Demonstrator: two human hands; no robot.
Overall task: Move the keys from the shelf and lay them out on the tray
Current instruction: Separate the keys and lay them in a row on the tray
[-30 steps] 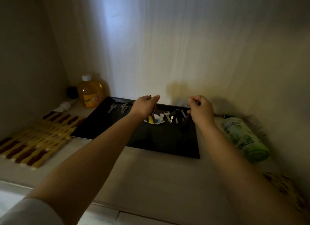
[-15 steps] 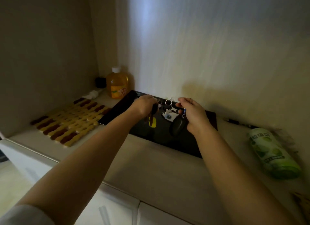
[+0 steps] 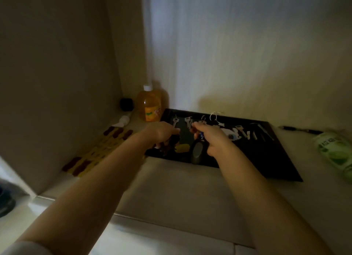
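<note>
Both hands have slid toward the left end of the tray [image 3: 276, 167] since half a second ago, and my view has swung left with them, so the bottle now sits nearer the middle.

Nearest me on the tray, the right hand [image 3: 213, 138] is closed around a key ring, and a dark oval fob [image 3: 197, 152] hangs from it just above the tray's front edge. I judge it is held by the ring so the fob can be lowered flat. Beside it, the left hand [image 3: 162, 134] has its fingers curled down over a dark bunch [image 3: 170, 147] at the tray's front-left corner; it seems to grip that, though the dim light hides the fingertips. A yellow tag [image 3: 182, 148] lies on the tray between the hands.

Farther back, the tray holds loose keys [image 3: 187, 121] in a row along its far edge, more of them toward its right end, and a white charm [image 3: 231, 134] mid-tray. The spacing suggests each is being given its own spot.

Left of the tray lies a slatted mat [image 3: 95, 155]. Behind its left corner stand the bottle [image 3: 150, 106] and a small dark jar [image 3: 126, 104]. Right of it rest a pen [image 3: 299, 129] and a green roll [image 3: 337, 154].
</note>
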